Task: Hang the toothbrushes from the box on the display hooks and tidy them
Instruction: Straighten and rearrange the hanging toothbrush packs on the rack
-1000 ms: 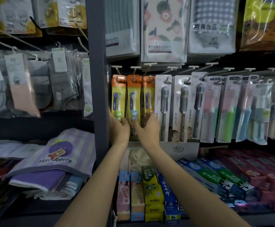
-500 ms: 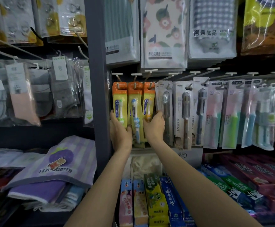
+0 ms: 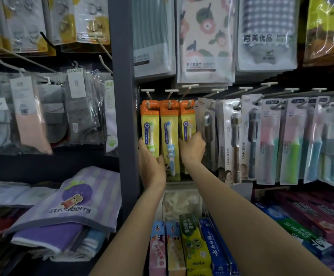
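Flanking hung toothbrush packs: left hand; right hand

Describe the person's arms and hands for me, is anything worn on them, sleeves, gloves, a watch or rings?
Both forearms are bare as far as the picture shows; no sleeve reaches into view. The left hand and the right hand wear no gloves. No watch, band or bracelet shows at either wrist, and no ring is visible, though most fingers are hidden behind the packs.
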The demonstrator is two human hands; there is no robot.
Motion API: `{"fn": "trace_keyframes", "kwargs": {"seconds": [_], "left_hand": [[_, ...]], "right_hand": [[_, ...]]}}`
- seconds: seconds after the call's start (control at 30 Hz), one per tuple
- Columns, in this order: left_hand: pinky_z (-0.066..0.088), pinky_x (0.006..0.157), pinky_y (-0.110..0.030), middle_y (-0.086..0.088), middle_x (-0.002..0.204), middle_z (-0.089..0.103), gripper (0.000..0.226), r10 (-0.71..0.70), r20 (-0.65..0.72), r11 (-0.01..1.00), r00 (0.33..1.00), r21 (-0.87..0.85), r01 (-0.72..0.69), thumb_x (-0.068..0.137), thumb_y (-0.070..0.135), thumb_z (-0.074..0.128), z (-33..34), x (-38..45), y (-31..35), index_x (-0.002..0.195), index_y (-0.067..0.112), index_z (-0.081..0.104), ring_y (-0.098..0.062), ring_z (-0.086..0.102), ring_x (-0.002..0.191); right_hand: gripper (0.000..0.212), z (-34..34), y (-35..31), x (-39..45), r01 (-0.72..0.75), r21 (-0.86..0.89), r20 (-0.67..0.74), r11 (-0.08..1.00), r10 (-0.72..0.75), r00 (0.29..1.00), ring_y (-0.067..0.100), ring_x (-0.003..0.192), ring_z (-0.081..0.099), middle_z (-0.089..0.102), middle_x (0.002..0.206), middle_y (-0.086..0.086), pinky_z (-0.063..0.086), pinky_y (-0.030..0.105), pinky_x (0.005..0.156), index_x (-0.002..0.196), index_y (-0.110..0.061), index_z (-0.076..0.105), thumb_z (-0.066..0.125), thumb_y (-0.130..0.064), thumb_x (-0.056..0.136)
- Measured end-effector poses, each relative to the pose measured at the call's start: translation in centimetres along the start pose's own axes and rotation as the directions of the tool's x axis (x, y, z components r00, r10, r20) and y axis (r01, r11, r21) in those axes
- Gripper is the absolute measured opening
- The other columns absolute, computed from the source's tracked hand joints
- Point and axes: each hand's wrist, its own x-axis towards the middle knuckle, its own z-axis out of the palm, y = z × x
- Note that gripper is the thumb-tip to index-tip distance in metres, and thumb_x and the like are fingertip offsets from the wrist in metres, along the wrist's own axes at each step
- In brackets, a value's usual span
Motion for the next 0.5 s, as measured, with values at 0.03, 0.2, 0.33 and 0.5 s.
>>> {"fn": "trace_keyframes", "kwargs": {"seconds": [0.03, 0.2, 0.33, 0.5], "left_hand": [[0.047, 0.089, -0.039, -0.004, 0.135, 0.047, 0.068, 0.002, -0.004, 1.0, 1.0, 0.003, -0.002, 0.085, 0.003, 0.057, 0.0, 0.0, 0.0, 0.14, 0.02, 0.022, -0.024, 0.051, 0.118], [0.045, 0.09, -0.039, -0.005, 0.134, 0.047, 0.067, 0.01, 0.0, 1.0, 1.0, 0.006, -0.01, 0.085, 0.003, 0.057, 0.0, 0.0, -0.2, 0.14, 0.019, 0.023, -0.024, 0.05, 0.119], [0.045, 0.091, -0.039, -0.005, 0.134, 0.048, 0.066, 0.012, 0.0, 1.0, 1.0, -0.014, -0.012, 0.085, 0.002, 0.058, -0.1, -0.2, 0.0, 0.14, 0.019, 0.025, -0.023, 0.05, 0.119], [0.047, 0.088, -0.038, -0.004, 0.132, 0.05, 0.064, 0.014, 0.005, 0.999, 1.0, -0.04, -0.014, 0.085, 0.003, 0.058, -0.3, -0.3, 0.1, 0.138, 0.019, 0.026, -0.022, 0.053, 0.116]], "right_hand": [[0.031, -0.1, 0.0, 0.0, 0.008, -0.011, -0.005, 1.0, -0.008, 1.0, 0.031, 0.099, 0.061, 0.062, 0.106, 0.016, 0.049, 0.038, 0.079, 0.103, -0.003, 0.05, 0.068, -0.019, 0.083], [0.029, -0.9, 0.1, -0.7, 0.047, -0.069, -0.017, 0.996, -0.049, 0.999, 0.031, 0.093, 0.062, 0.064, 0.1, 0.014, 0.052, 0.042, 0.079, 0.098, -0.005, 0.053, 0.068, -0.024, 0.084], [0.027, -1.5, -0.1, -1.1, 0.054, -0.074, -0.023, 0.996, -0.056, 0.998, 0.024, 0.084, 0.06, 0.064, 0.096, 0.01, 0.05, 0.035, 0.072, 0.095, -0.006, 0.053, 0.068, -0.026, 0.084], [0.031, -1.8, -0.6, -1.7, 0.051, -0.105, -0.014, 0.993, -0.053, 0.999, 0.028, 0.089, 0.061, 0.062, 0.096, 0.012, 0.044, 0.032, 0.068, 0.098, -0.003, 0.052, 0.067, -0.027, 0.085]]}}
